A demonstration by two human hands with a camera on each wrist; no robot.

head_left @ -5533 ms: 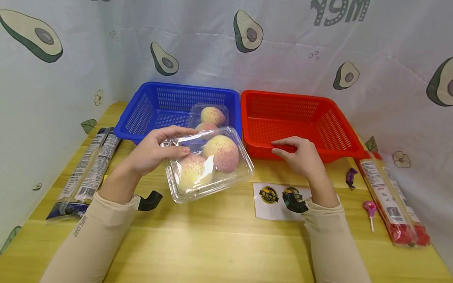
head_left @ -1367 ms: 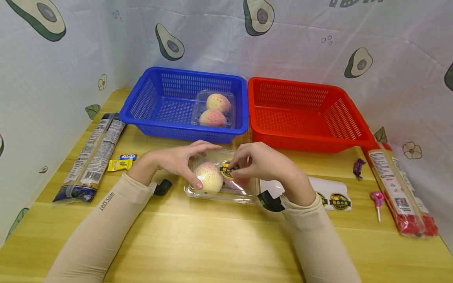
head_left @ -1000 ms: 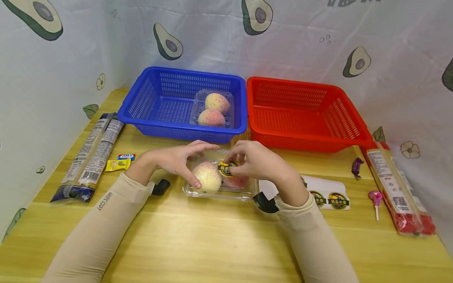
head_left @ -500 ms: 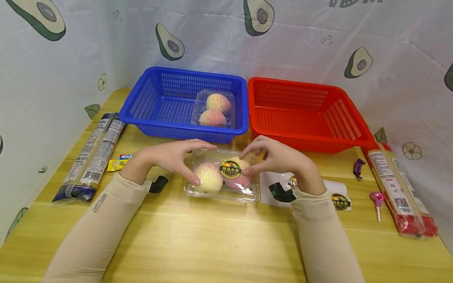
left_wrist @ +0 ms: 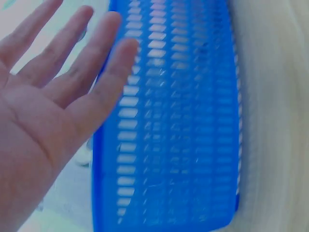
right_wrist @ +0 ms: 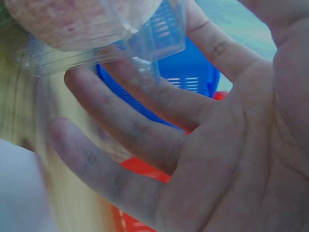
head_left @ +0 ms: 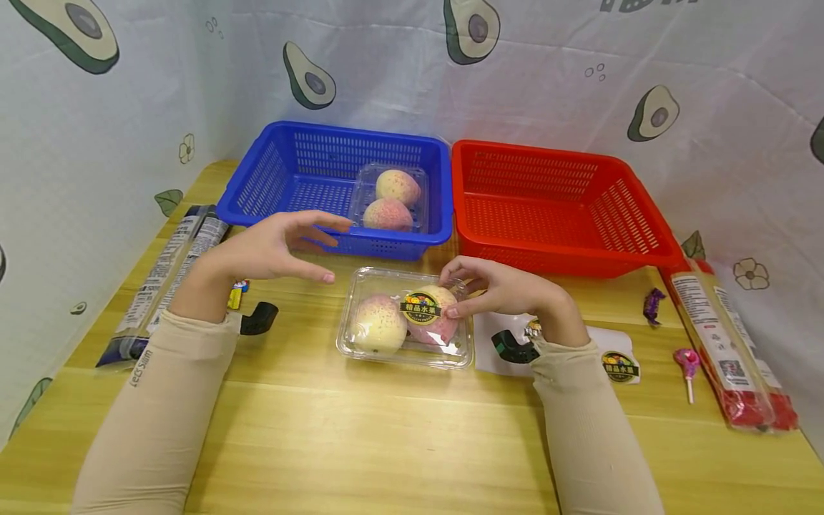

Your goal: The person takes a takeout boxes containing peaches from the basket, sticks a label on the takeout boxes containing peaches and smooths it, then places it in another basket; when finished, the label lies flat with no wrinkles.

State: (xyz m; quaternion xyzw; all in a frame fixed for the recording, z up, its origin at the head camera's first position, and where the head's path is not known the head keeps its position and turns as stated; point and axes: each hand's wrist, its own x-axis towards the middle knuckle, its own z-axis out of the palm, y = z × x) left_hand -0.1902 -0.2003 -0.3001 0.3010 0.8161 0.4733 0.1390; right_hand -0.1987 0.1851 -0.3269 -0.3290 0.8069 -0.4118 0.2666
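A clear plastic clamshell box [head_left: 360, 348] with two peaches in it lies on the table. A round black-and-gold fruit sticker [head_left: 420, 307] sits on its lid, over the right peach [head_left: 440, 329]. My right hand [head_left: 508, 286] holds the box's right end, thumb over the lid and fingers at the back corner. The right wrist view shows those fingers [right_wrist: 130, 130] bent at the box rim. My left hand [head_left: 270, 247] is off the box, fingers spread, overlapping the front rim of the blue basket [head_left: 257, 214] in the head view.
The blue basket holds another box of peaches [head_left: 388, 214]. Beside it stands a red basket [head_left: 553, 261]. A sheet of stickers [head_left: 599, 340] lies right of the box. Packaged noodles [head_left: 727, 343], a lollipop [head_left: 687, 363] and a purple candy [head_left: 653, 307] lie farther right.
The held-up box came down to the table. My right hand set the sticker on the lid and drew back to the box's right end. My left hand let go and moved up and left.
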